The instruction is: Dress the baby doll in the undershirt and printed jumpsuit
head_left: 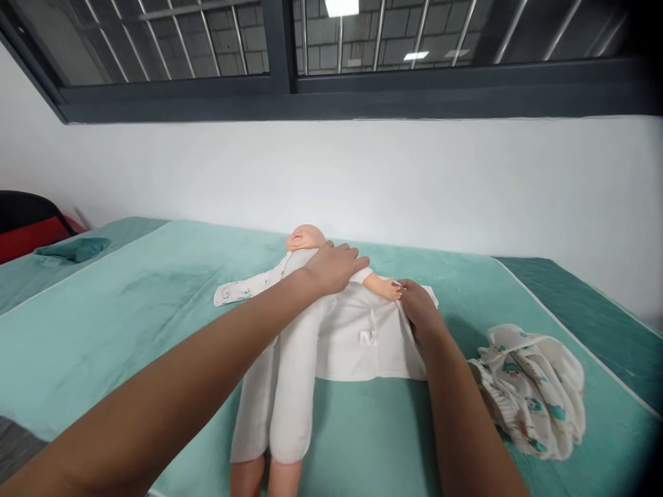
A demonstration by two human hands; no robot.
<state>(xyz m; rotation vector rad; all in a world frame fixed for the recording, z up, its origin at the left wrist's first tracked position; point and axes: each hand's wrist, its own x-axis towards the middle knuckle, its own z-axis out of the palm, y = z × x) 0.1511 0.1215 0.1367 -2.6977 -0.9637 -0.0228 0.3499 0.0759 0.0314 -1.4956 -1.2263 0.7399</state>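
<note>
Head view: we logged the doll (304, 239) supine near the bed's (155, 290) far edge, our left hand (334, 266) open and flat on its chest, our right hand (420, 309) pinching the white garment (373, 338) at its wrist, where we judged a snagged sleeve could twist the arm.

light: ceiling panels (342, 7) are glowing far overhead, lighting the scene brightly and evenly | shadow: a soft one is falling on the teal cover (129, 324) right of the right hand (422, 310) | edges: window frame (290, 90) is bowing, corners are darkening
</note>
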